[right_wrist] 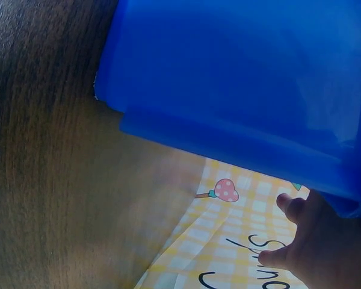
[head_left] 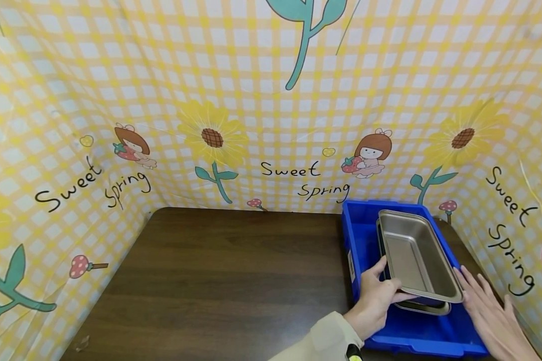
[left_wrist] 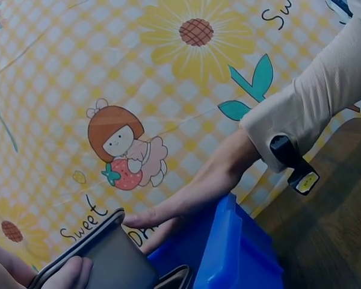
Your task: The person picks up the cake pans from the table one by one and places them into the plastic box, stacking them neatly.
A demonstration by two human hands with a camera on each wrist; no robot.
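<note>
A bronze-coloured metal loaf pan (head_left: pixel 411 248) is above a second similar pan (head_left: pixel 426 307), whose rim shows beneath it, over the blue bin (head_left: pixel 399 346). My left hand (head_left: pixel 375 296) holds the upper pan by its near left side, thumb at the rim and fingers under it. My right hand (head_left: pixel 492 311) lies at the near right corner of the pan, beside the bin's right rim, fingers extended. Whether its fingertips touch pan or bin is hard to tell. The pan (left_wrist: pixel 111 259) also appears low in the left wrist view.
The bin stands on a dark wooden table (head_left: pixel 235 260), at its right side. A yellow checked cloth (head_left: pixel 253 75) with flowers and lettering hangs around the back and sides. A small clear scrap (head_left: pixel 83 343) lies at the table's near left.
</note>
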